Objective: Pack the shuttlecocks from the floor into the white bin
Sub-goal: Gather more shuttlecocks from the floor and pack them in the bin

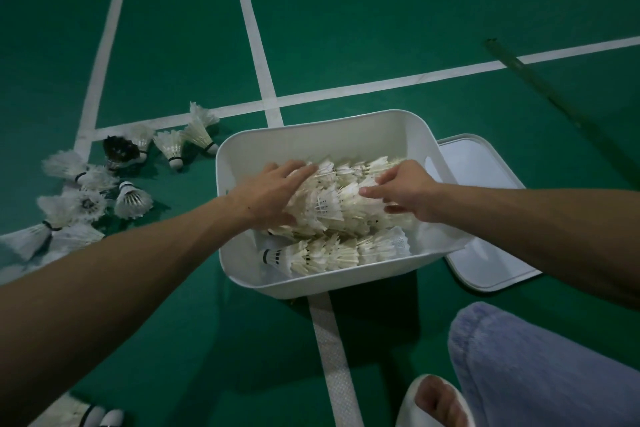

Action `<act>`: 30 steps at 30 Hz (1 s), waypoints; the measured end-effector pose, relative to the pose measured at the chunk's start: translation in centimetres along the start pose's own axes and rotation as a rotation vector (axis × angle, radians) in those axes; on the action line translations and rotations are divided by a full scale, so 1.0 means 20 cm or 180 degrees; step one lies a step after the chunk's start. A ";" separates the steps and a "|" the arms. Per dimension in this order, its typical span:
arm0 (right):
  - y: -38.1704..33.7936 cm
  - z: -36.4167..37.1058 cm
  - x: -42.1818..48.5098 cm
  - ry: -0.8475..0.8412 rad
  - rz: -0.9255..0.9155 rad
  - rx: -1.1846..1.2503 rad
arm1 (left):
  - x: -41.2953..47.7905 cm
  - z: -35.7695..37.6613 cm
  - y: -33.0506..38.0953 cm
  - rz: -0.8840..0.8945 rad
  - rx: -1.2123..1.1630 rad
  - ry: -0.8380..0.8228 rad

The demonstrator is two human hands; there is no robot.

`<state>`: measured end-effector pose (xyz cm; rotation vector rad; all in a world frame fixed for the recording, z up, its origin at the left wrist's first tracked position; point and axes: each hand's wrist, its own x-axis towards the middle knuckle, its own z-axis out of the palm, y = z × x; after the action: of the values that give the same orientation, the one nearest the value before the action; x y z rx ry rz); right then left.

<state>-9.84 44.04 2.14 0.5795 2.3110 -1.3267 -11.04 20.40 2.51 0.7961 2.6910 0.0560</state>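
Note:
The white bin (311,135) stands on the green floor in the middle of the view and holds rows of stacked white shuttlecocks (332,253). Both my hands are inside it. My left hand (273,194) lies flat with spread fingers on the left end of the upper stack. My right hand (398,189) rests with loosely bent fingers on the right end of that stack. Several loose shuttlecocks (133,199) lie on the floor to the left of the bin, among them a dark one (119,149).
The bin's white lid (485,253) lies flat on the floor at the bin's right side. My knee in light trousers (540,364) and my foot in a white slipper (433,402) are at the lower right. White court lines cross the floor. A dark strip (540,80) lies at the far right.

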 end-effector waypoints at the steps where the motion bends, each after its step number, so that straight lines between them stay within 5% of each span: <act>1: -0.02 -0.01 -0.01 0.0050 -0.0010 -0.0136 | -0.01 -0.01 0.00 -0.0002 0.0008 0.0022; 11: -0.46 0.09 -0.25 0.0246 -0.1607 -0.2301 | -0.27 -0.19 -0.21 -0.0221 0.0285 0.0463; 20: -0.93 0.81 -0.60 -0.0377 -0.3118 -0.3084 | -0.88 -0.25 -0.60 -0.1037 0.0191 0.0234; 30: -0.61 1.61 -0.73 -0.1079 -0.3001 -0.3242 | -1.57 0.44 -0.85 -0.1822 -0.0097 -0.0729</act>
<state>0.29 7.94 3.78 -1.0523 2.5686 -0.2652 7.66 -11.27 1.51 -0.0004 2.5814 -0.1223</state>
